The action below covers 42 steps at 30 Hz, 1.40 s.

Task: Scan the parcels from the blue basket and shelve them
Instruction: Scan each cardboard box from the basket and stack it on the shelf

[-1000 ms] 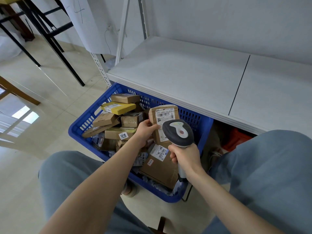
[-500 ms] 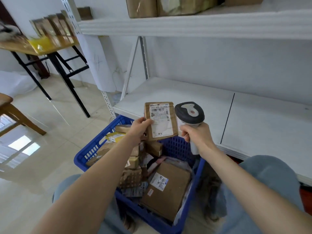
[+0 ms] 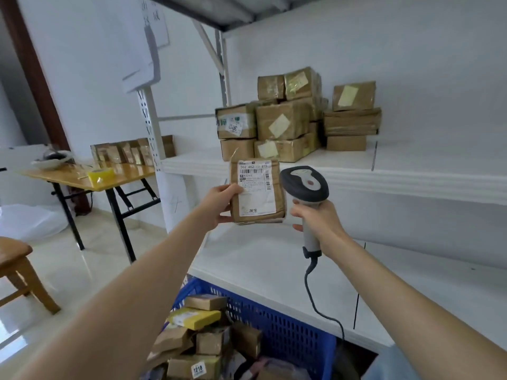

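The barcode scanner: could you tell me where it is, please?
Head view, centre-right: the right hand grips the barcode scanner, just right of the parcel the left hand holds up.

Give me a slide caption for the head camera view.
Left hand holds a labelled parcel beside the barcode scanner gripped by the right hand, before a shelf of stacked boxes, blue basket below.

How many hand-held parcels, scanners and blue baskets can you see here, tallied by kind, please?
Parcel, in the left hand: 1
Scanner, in the right hand: 1
Basket: 1
Total: 3
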### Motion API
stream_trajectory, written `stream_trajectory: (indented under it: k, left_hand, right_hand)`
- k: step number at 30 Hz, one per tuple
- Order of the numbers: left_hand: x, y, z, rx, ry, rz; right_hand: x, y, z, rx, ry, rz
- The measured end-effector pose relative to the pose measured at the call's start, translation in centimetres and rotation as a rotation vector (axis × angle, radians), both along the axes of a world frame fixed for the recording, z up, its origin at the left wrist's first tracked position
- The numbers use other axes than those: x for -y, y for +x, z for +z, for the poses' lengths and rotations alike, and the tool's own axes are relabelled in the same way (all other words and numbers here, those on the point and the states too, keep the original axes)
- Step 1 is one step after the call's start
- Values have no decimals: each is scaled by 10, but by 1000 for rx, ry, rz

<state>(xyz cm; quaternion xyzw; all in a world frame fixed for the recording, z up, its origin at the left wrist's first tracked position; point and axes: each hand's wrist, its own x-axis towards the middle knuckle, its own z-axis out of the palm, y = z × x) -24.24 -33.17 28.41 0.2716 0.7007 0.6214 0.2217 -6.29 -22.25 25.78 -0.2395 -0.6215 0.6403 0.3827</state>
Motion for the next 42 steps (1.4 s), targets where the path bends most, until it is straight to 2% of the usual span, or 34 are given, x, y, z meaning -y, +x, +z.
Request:
stream_trajectory:
  k: [8,14,19,23,33,35,39,41,42]
  left_hand:
    - [-51,22,93,-128,57,-37]
    - [-96,36,136,-162,185,-132]
    - [-122,20,195,-310,286,-27]
    - [-139,-2,228,-392,241,-19]
    - [-180,-59,222,-401,192,18]
    - [-188,-63,214,-536,117,50]
    - [-198,-60,191,-1146,-75,225]
    - [-204,-57,182,-1362,-154,250]
    - [-207,-57,179,-1412,-212,237]
  right_hand:
    - [-33,8,69,-273,-198,76]
    - [-76,12,120,-407,-185,11]
    - [-95,-6,186,-397,-98,-23]
    - [-112,-28,224,-342,14,-15]
    - [-152,-95,229,-233,34,37]
    - [-154,-103,224,-239,37,39]
    - [-164,-104,214,-227,0,6]
    - [-170,-101,208,-210,-43,-13]
    - [-172,-99,206,-207,-58,-18]
